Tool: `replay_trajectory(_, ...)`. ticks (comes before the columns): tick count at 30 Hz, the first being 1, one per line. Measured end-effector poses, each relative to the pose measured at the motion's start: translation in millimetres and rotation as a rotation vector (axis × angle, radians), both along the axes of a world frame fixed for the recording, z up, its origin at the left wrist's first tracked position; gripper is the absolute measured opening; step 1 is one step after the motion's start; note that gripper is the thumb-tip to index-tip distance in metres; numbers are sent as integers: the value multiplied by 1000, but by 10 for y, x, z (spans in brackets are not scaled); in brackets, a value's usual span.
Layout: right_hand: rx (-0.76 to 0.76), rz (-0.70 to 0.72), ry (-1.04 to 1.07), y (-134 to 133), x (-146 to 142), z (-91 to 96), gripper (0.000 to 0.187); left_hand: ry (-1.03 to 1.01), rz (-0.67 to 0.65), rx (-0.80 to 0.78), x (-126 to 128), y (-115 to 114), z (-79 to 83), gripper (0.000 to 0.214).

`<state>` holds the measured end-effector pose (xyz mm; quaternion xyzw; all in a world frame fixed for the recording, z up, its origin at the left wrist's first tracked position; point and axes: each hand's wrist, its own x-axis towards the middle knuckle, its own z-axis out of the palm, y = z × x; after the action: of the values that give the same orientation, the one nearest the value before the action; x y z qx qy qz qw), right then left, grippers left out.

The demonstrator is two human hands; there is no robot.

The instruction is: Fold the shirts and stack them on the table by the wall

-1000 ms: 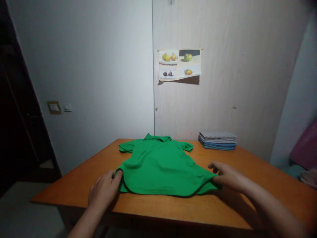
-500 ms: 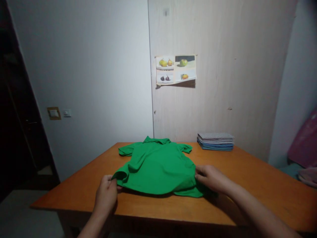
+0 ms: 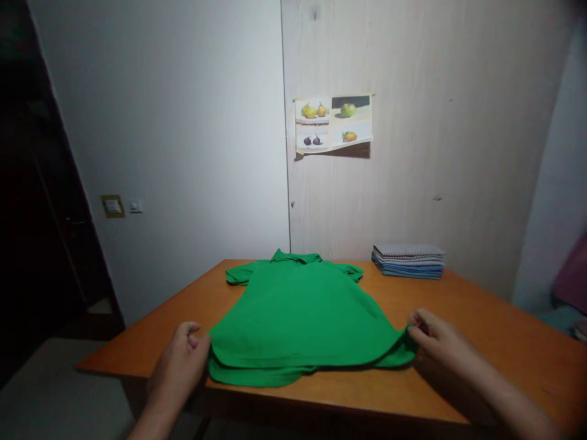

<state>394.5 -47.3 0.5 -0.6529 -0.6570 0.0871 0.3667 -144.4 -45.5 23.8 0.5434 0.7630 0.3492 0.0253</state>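
Observation:
A green short-sleeved collared shirt [image 3: 298, 311] lies spread on the orange-brown wooden table [image 3: 348, 391], its collar towards the wall and its hem near me. My left hand [image 3: 180, 360] is at the left hem corner, fingers curled and thumb against the cloth; its fingertips are partly hidden. At the right hem corner, my right hand [image 3: 428, 333] pinches the fabric and lifts it slightly off the table. The front layer of the hem is smooth, and a lower layer shows below it on the left.
A stack of folded checked and blue cloth [image 3: 408, 261] stands at the table's back right. Behind the table is a wall with a fruit picture sheet [image 3: 334, 125]. Switches [image 3: 112, 206] are on the wall at left. A pink item [image 3: 571, 275] is at the far right.
The shirt's hem has been drawn wider and flatter. My right hand has moved right with its corner, and my left hand slightly left. The view has shifted a little.

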Motion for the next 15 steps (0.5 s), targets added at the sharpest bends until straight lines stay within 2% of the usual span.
replay_trajectory(1, -54, 31, 21, -4, 18, -52, 24, 61, -8, -39, 15, -29, -44, 41)
replay_trajectory(3, -140, 69, 55, -17, 34, -123, 44, 196, 2, -125, 37, -86, -120, 48)
replay_trajectory(5, -174, 107, 75, -25, 26, -167, 56, 288, 23, -202, 46, -130, -173, 49)
replay_trajectory(10, -119, 201, 206, -17, -60, -202, 35, 332, -33, -265, 13, -157, -184, 40)
replay_trajectory(12, -128, 204, 372, -38, -112, -189, 29, 333, -20, -248, -15, -148, -183, 44)
replay_trajectory(15, -222, 184, 744, -107, -191, -157, 29, 365, 65, -190, -82, -118, -244, 55)
